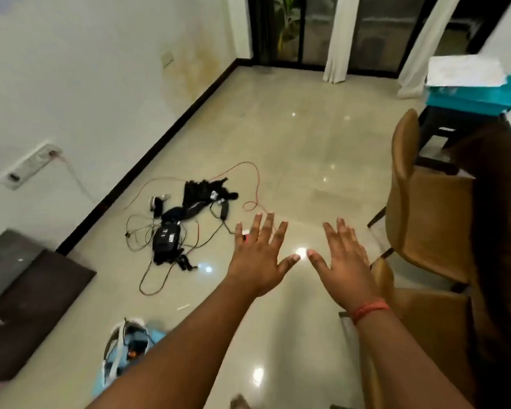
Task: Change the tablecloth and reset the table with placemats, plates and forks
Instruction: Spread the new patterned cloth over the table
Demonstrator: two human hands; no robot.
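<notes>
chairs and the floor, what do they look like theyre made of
The chairs look upholstered in tan leather or leatherette: a smooth, slightly glossy skin with seams, on thin dark legs, likely metal or wood. The floor looks like polished stone or glazed tile: pale cream, with sharp mirror-like reflections of the lights and faint joint lines.

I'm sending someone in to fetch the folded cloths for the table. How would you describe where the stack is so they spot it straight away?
Start at the dark glass doors with white curtains at the far end, then look right. A dark stool stands there behind the tan chair, and the stack of folded cloths lies on it. It is the only pile off the floor: white on top, turquoise underneath.
</notes>
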